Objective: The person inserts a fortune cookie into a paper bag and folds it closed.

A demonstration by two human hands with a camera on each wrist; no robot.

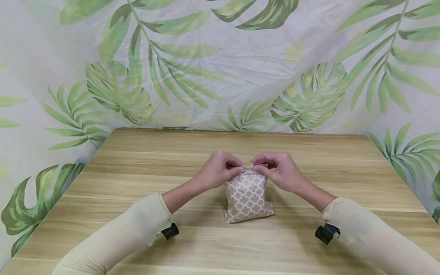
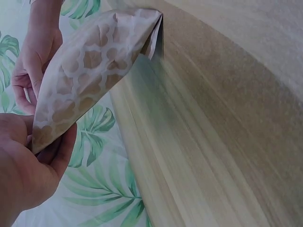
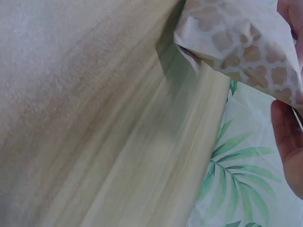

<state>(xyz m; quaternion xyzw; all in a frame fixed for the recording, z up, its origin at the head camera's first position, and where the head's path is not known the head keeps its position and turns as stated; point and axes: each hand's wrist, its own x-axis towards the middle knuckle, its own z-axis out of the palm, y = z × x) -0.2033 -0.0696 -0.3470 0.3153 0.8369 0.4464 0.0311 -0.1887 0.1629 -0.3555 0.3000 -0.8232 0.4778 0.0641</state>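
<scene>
A small paper bag (image 1: 246, 194) with a beige and white quatrefoil pattern stands on the wooden table, its lower end spread on the wood. My left hand (image 1: 220, 170) pinches the left end of the bag's top edge between thumb and fingers. At the right end of that edge, my right hand (image 1: 280, 171) pinches the paper the same way. A narrow folded strip runs along the top between the two hands. In the left wrist view the patterned bag (image 2: 90, 61) bulges in the middle and narrows toward the pinched edge. Its contents are hidden.
The wood-grain table (image 1: 137, 164) reaches back to a pale cloth backdrop (image 1: 254, 53) printed with green leaves. Small black wrist cameras (image 1: 170, 231) hang below both cream sleeves (image 1: 120, 229), close over the tabletop.
</scene>
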